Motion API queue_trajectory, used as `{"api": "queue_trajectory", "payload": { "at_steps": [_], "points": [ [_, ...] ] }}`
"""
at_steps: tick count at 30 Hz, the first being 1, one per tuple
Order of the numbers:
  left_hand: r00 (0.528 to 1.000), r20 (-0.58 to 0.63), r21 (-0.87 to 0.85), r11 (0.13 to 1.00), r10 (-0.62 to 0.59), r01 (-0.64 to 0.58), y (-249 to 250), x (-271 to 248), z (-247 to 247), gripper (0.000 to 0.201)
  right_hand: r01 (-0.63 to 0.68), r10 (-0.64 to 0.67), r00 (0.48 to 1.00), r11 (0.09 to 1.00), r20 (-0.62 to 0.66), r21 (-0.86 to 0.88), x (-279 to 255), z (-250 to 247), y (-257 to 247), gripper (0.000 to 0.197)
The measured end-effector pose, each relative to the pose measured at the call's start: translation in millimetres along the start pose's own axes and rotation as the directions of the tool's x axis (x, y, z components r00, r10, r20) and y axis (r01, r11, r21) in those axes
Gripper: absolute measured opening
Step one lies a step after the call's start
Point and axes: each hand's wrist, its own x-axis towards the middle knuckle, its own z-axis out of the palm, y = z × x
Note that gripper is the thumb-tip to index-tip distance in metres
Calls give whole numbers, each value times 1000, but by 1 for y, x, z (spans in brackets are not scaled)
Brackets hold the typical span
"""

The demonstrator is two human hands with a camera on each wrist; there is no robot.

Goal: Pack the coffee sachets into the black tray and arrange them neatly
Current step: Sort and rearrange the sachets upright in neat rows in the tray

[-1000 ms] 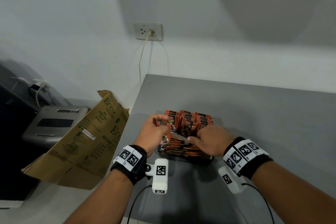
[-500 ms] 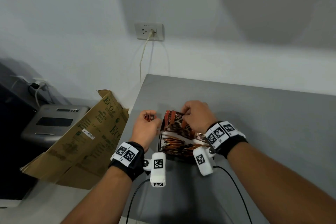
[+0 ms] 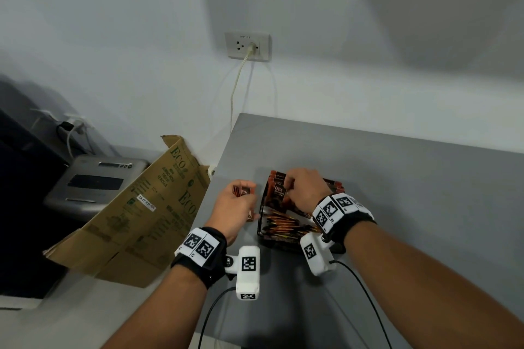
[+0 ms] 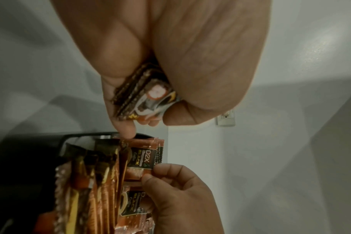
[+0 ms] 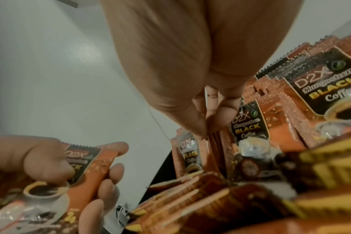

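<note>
A black tray (image 3: 262, 236) near the grey table's left edge holds orange-and-black coffee sachets: upright rows (image 5: 248, 126) at the back and flat-lying ones (image 3: 286, 225) in front. My left hand (image 3: 236, 201) is just left of the tray and grips a small stack of sachets (image 4: 142, 95) between thumb and fingers. Over the tray's far left part, my right hand (image 3: 289, 193) pinches the top edge of one upright sachet (image 4: 144, 156) among the standing ones. The tray's right side is hidden by that hand and wrist.
A folded cardboard box (image 3: 147, 207) leans off the table's left edge, close to my left hand. Behind it sits a grey appliance (image 3: 93, 181). A wall socket (image 3: 248, 47) with a hanging cable is above. Bare grey tabletop (image 3: 411, 193) stretches right of the tray.
My right hand moved from the tray's front to its far left and took hold of an upright sachet. My left hand drew back left, out of the tray, with its stack.
</note>
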Motion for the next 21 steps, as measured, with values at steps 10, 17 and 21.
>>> {"api": "queue_trajectory", "payload": {
  "at_steps": [10,17,21],
  "points": [
    [989,97,70,990,114,-121,2,4,11,42,97,-93,995,947,-27,308,-17,-17,-8,15],
    [991,-80,114,989,106,-97,0,11,11,28,74,-47,991,973,-126,221,-15,-27,-5,14],
    [993,-110,34,999,33,-30,-1,11,7,26,21,-16,998,995,-54,96,-11,-18,3,14]
  ]
}}
